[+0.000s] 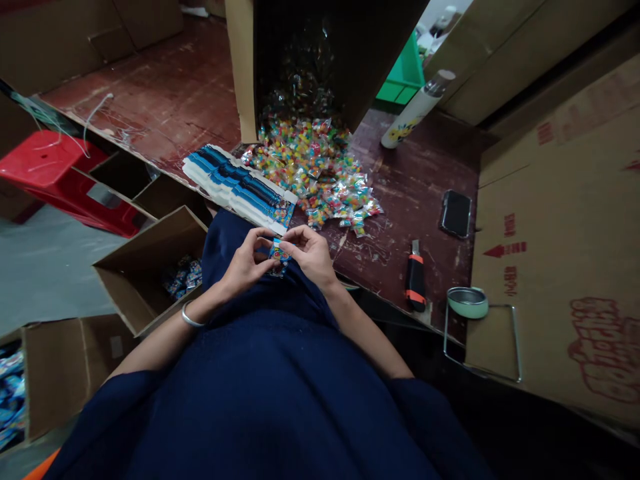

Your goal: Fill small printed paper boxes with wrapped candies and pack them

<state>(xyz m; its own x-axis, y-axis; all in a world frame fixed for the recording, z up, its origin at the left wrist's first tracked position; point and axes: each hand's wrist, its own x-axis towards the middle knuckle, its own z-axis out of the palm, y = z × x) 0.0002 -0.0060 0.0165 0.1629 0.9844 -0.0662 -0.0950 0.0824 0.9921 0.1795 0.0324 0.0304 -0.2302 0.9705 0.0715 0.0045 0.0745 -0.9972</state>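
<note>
Close in front of my body, at the table's edge, a small blue printed packet (279,252) is held between my two hands. My left hand (249,257) pinches its left side with fingers and thumb. From the right, my right hand (313,253) grips the packet's top part, thumb across its front. Just beyond the hands lies a fanned row of flat blue-and-white printed cartons (240,187). A heap of small clear bags of colourful candies (320,167) spreads on the table behind it, spilling from a cardboard box (242,73) on its side.
A box with blue packets (145,273) stands low at left, near a red stool (50,163). Another box (55,380) is at lower left. On the table's right lie a box cutter (415,277), a phone (456,213), a white bottle (417,110) and a green cup (468,303).
</note>
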